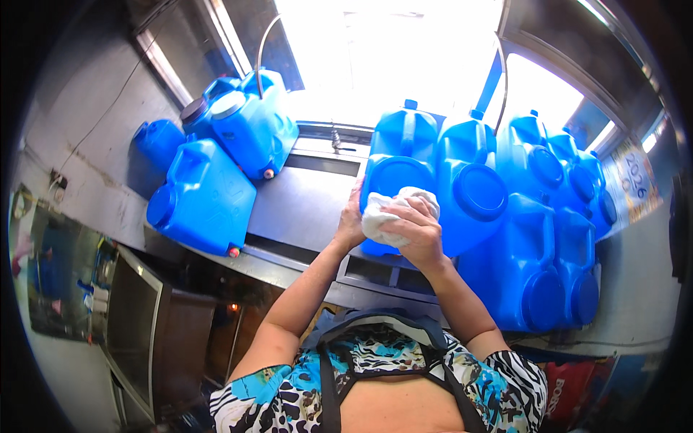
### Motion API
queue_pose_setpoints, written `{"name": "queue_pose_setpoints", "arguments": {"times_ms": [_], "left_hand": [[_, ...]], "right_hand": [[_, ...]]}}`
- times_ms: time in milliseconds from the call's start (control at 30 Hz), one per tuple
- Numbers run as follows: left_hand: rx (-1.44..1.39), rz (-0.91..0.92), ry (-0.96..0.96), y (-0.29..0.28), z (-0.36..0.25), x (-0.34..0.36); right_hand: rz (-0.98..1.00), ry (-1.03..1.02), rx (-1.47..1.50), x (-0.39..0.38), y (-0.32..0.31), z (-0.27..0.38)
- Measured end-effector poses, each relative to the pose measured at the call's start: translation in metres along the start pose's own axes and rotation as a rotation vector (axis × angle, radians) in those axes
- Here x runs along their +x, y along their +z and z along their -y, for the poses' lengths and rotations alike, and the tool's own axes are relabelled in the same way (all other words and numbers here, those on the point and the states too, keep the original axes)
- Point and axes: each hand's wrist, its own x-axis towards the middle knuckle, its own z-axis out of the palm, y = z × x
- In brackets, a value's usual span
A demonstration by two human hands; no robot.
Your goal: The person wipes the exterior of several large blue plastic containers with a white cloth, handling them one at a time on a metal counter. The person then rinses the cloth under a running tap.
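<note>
A blue plastic water jug (404, 137) with a round blue lid stands in front of me on the metal counter. My right hand (422, 229) is closed on a bunched white cloth (393, 213) and presses it against the jug's front, just below the lid. At the jug's left side, my left hand (351, 218) grips its edge, with part of the fingers hidden behind the jug and cloth. Close to the right of it stands another blue jug (469, 195), its large round lid facing me.
More blue jugs (530, 245) crowd the right side, some lower and nearer. Several others stand at left, including one with a red spigot (206, 191). The metal counter (303, 198) runs between both groups. Behind is a bright window (390, 50); a thin curved hose (264, 50) hangs at left.
</note>
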Motion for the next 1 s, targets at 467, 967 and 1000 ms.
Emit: {"name": "queue_pose_setpoints", "arguments": {"times_ms": [467, 967, 1000], "left_hand": [[-0.07, -0.572, -0.594, -0.12, 0.199, -0.139], [0.362, -0.856, -0.059, -0.419, 0.222, -0.134], [0.392, -0.882, -0.049, -0.419, 0.221, -0.133]], "right_hand": [[0.818, 0.71, 0.375, -0.018, 0.037, 0.054], [0.52, -0.028, 0.414, 0.221, 0.412, 0.148], [0.654, -0.039, 0.269, 0.232, 0.436, 0.156]]}}
